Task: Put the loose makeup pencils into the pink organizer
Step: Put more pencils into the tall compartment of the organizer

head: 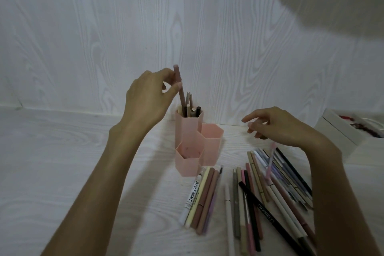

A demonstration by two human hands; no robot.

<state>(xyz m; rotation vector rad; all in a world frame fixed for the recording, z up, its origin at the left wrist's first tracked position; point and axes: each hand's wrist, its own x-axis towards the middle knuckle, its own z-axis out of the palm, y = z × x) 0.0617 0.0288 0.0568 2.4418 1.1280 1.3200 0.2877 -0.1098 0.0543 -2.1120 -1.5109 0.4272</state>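
Observation:
A pink organizer [188, 131] of three hexagonal tubes stands near the wall. Its tallest rear tube holds several pencils; the two lower tubes look empty. My left hand [147, 95] pinches a dusty-pink pencil [180, 87] upright, its lower end inside the tall tube. My right hand [276, 125] hovers to the right of the organizer with fingers apart and nothing clearly in it. Loose makeup pencils lie in front: one bundle [202, 195] with a white "SWEET MINT" pen, and a wider spread [270, 193] including a black pencil. A blurred pink pencil [270, 162] sits above the spread.
The work surface is pale wood grain [62, 172], backed by a matching wall. A white box [340, 131] with dark red contents sits at the right edge. A blurred beige shape fills the top right corner.

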